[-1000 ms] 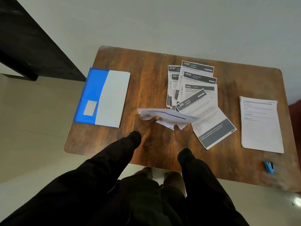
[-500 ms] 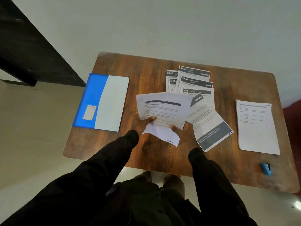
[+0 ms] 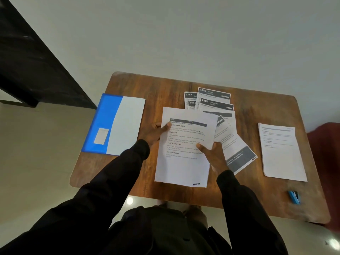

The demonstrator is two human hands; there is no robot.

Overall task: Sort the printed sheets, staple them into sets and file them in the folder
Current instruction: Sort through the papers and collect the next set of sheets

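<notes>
Sheet (image 3: 184, 168) long axis fwd, header at far end.

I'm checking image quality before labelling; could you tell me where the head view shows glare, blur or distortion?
Head view: dim overall; glare spots on the glossy pale floor; small blue stapler smeared; wide-angle lens bows the brown wooden table; held white printed sheet partly legible.

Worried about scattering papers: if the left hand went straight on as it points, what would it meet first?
Beyond the white printed paper in its grip, the left hand would likely reach the fanned dark-headed sheets; height unclear.
</notes>
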